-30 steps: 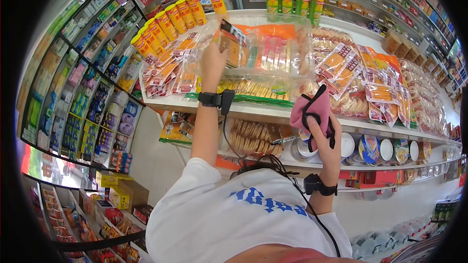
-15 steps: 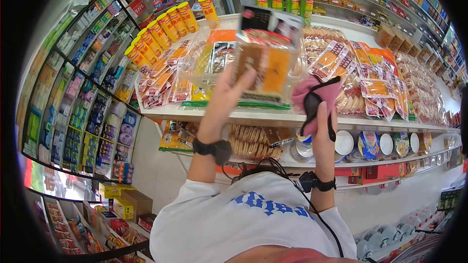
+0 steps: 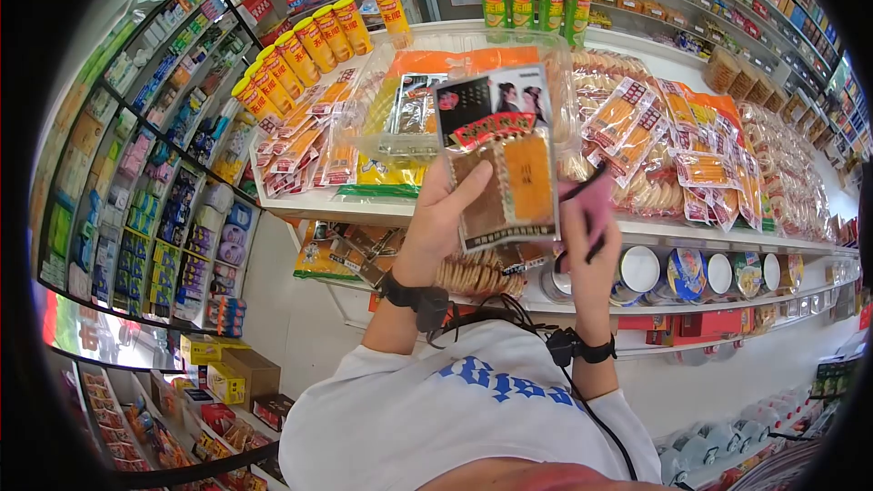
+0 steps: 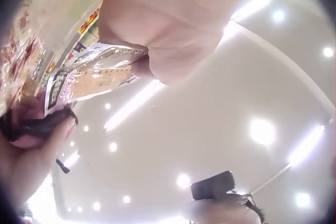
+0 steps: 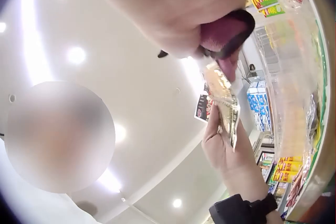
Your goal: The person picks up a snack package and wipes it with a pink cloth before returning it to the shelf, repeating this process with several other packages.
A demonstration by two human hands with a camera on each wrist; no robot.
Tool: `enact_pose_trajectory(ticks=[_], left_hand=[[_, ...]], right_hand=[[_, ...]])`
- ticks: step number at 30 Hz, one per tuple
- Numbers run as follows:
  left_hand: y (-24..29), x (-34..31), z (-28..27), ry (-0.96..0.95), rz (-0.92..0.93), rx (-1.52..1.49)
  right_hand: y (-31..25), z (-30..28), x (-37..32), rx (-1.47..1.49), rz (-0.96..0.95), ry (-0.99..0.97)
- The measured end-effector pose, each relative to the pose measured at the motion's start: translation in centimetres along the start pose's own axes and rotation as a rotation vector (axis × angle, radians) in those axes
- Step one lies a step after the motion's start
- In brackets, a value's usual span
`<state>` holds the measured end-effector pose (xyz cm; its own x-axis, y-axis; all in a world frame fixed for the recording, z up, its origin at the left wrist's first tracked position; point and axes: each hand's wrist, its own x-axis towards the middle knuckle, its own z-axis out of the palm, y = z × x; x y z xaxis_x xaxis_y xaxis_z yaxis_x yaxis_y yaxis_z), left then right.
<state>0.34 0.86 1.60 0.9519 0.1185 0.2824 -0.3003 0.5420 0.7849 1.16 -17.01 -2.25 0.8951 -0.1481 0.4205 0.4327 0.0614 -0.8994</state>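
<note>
In the head view my left hand (image 3: 444, 216) holds a flat snack packet (image 3: 527, 184) upright, the thumb across its front. The packet has a black and red printed top and a clear window showing brown and orange slabs. My right hand (image 3: 591, 250) grips a pink cloth with black trim (image 3: 596, 200), bunched up right at the packet's right edge. In the right wrist view the cloth (image 5: 218, 35) meets the end of the packet (image 5: 227, 106). A clear plastic bin (image 3: 368, 144) behind the packet contains similar packets (image 3: 414, 118).
The white shelf (image 3: 318, 205) carries yellow-lidded cans (image 3: 314, 45) at back left and green cans (image 3: 550, 14) at the back. Orange snack packs (image 3: 709, 159) lie to the right. Bowl-shaped tubs (image 3: 641, 273) line the lower shelf. A black cable (image 3: 591, 409) runs down from my right wrist.
My left hand has lifted the packet out of the bin and brought it toward me. My right hand has moved the cloth down and left, up against the packet.
</note>
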Motion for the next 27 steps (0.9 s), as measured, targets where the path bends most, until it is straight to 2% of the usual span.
enact_pose_trajectory(ticks=[1,3,4,6,7,8,9,10,12,14,16,17,18,20,21,23,24,25,27], left_hand=[[-0.1,0.0,0.0,0.003,-0.006,0.004],[-0.4,0.1,-0.3,0.008,-0.019,0.011],[-1.2,0.2,-0.1,-0.056,-0.045,0.040],[-2.5,-0.4,1.2,-0.185,-0.104,0.096],[-1.9,-0.6,1.5,-0.302,-0.085,0.165],[-1.1,-0.8,2.1,-0.419,-0.057,0.232],[-0.2,-1.0,2.8,-0.534,-0.021,0.292],[0.2,-0.5,3.0,-0.535,-0.037,0.411],[-0.8,-0.9,2.6,-0.577,-0.103,0.452],[-2.0,-1.3,2.0,-0.567,-0.145,0.537],[-2.5,-1.2,1.7,-0.503,-0.150,0.668],[-3.0,-1.3,2.3,-0.484,-0.041,0.587],[-2.5,-1.3,2.4,-0.538,-0.175,0.712],[-1.4,-1.7,2.1,-0.634,-0.458,0.957],[-3.5,-2.4,1.1,-0.532,-0.133,0.840],[-2.9,-1.4,1.5,-0.578,-0.247,0.839],[-2.8,-1.1,1.7,-0.600,-0.302,0.834],[-3.4,-1.5,2.1,-0.539,-0.097,0.770],[-3.6,-1.5,2.7,-0.428,-0.168,0.679]], right_hand=[[-0.2,-0.1,0.1,-0.027,0.051,0.122],[-0.6,-0.3,-0.6,-0.058,0.087,0.096],[-0.6,-0.4,-1.1,-0.095,0.093,0.017],[-1.2,1.7,-1.3,-0.151,-0.342,-0.216],[-2.8,1.9,-0.5,-0.371,-0.538,-0.375],[-1.6,2.2,-1.0,-0.303,-0.514,-0.289],[-1.7,1.7,-0.5,-0.349,-0.476,-0.296],[-1.5,1.1,0.2,-0.344,-0.395,-0.273],[-0.5,0.3,1.4,-0.283,-0.183,-0.192],[-0.3,0.1,1.8,-0.195,-0.094,-0.166],[-2.0,0.5,2.5,-0.129,-0.183,-0.229],[-1.4,0.8,2.3,-0.201,-0.370,-0.236],[-2.1,0.8,2.2,-0.351,-0.545,-0.315],[-3.9,0.6,1.7,-0.493,-0.635,-0.403],[-3.7,0.4,2.0,-0.499,-0.617,-0.378],[-2.8,-0.4,3.2,-0.508,-0.573,-0.329],[-2.3,-0.8,3.5,-0.475,-0.465,-0.304],[-1.8,-1.1,3.9,-0.444,-0.362,-0.278],[-1.1,-1.6,4.2,-0.380,-0.092,-0.266]])
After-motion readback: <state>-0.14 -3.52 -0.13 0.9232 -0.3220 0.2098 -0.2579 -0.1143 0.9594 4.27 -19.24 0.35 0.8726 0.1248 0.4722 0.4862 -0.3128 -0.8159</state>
